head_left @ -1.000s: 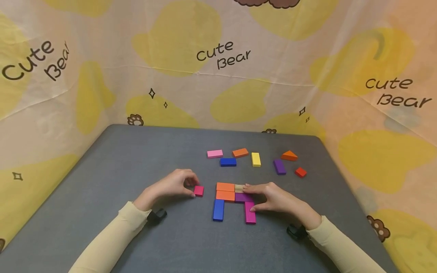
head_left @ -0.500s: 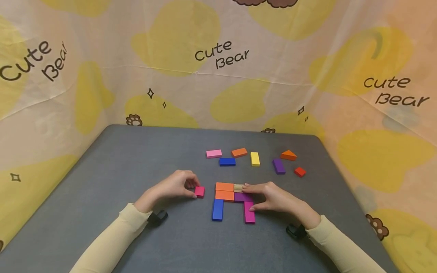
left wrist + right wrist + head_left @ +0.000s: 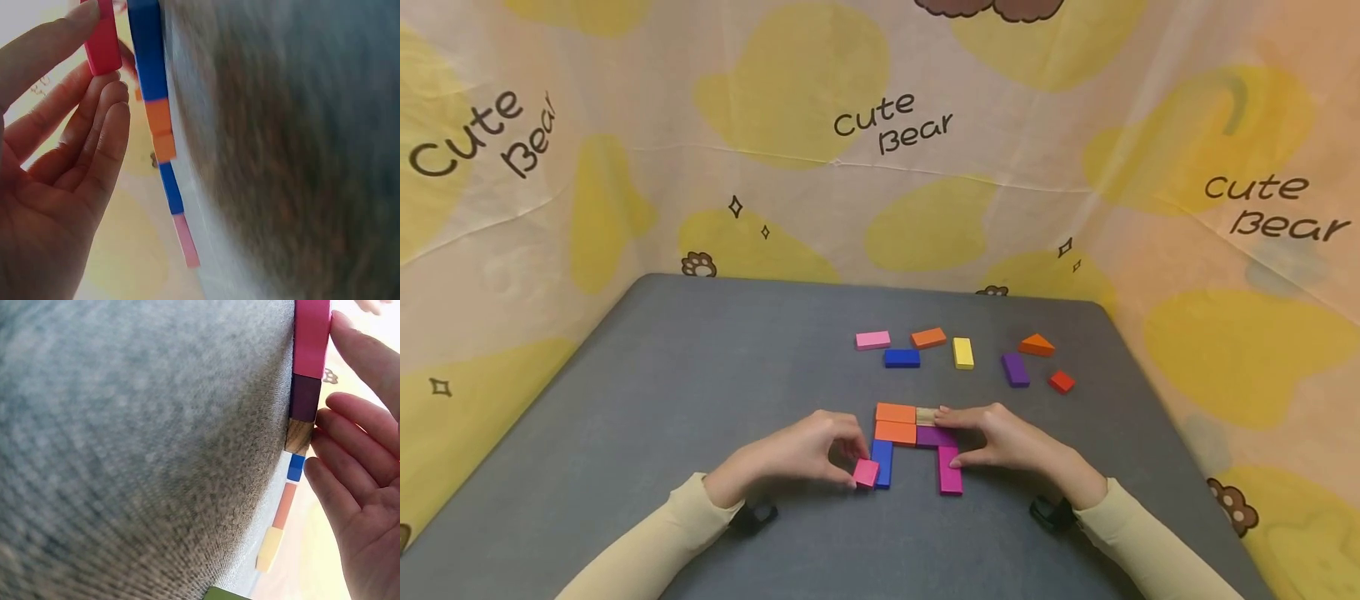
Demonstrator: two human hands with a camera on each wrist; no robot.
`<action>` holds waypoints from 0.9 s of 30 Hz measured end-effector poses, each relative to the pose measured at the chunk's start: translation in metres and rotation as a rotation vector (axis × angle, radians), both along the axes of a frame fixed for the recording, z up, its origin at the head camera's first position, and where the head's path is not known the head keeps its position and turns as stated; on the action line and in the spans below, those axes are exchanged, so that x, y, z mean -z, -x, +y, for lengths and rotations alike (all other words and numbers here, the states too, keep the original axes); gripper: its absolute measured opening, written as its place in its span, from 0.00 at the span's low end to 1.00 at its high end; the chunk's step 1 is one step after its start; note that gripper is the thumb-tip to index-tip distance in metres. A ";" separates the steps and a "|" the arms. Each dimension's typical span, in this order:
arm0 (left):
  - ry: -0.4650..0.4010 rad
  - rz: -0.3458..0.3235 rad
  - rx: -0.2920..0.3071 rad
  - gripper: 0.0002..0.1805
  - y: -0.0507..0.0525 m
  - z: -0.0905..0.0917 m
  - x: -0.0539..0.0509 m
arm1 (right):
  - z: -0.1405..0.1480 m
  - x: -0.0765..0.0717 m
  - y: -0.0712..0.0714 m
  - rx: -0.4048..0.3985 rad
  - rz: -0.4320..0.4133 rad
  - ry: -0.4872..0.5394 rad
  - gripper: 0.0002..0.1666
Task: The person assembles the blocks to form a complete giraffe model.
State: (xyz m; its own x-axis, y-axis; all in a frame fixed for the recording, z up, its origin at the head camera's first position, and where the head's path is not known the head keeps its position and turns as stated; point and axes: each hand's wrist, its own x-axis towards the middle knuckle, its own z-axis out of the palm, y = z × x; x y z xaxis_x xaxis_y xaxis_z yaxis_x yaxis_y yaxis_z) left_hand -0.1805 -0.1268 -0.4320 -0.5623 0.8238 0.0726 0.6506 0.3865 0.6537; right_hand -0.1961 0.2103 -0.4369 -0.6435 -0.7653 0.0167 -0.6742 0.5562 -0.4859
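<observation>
My left hand (image 3: 808, 450) pinches a pinkish-red square block (image 3: 866, 473) between thumb and fingertips. It is beside the near end of a blue block (image 3: 884, 463) and overlaps its edge in the head view. In the left wrist view, the red block (image 3: 103, 47) appears lifted off the table. Two orange blocks (image 3: 896, 422) lie flat beyond the blue one, beside a wooden block (image 3: 925, 416) and a purple block (image 3: 935, 436). My right hand (image 3: 1007, 437) rests its fingertips on the wooden block and its thumb on a magenta block (image 3: 950, 471).
Loose blocks lie farther back on the grey table (image 3: 737, 350): pink (image 3: 873, 340), orange (image 3: 928, 337), dark blue (image 3: 902, 358), yellow (image 3: 963, 353) and violet (image 3: 1016, 370). An orange triangle (image 3: 1037, 344) and a small red block (image 3: 1062, 382) lie right. A printed cloth (image 3: 760, 183) surrounds the table.
My left hand has moved right and nearer with the pinkish-red block, from left of the orange blocks to beside the blue block. My right hand has stayed in place.
</observation>
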 end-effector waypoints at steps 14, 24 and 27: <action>0.026 -0.019 0.091 0.15 -0.012 0.011 0.000 | 0.000 0.000 0.000 0.002 0.001 0.001 0.37; 0.068 0.032 0.107 0.15 -0.014 0.014 0.003 | 0.000 0.001 0.000 0.001 0.004 -0.003 0.38; 0.078 0.023 0.097 0.15 -0.014 0.014 0.005 | 0.001 0.002 0.000 -0.001 0.010 0.002 0.37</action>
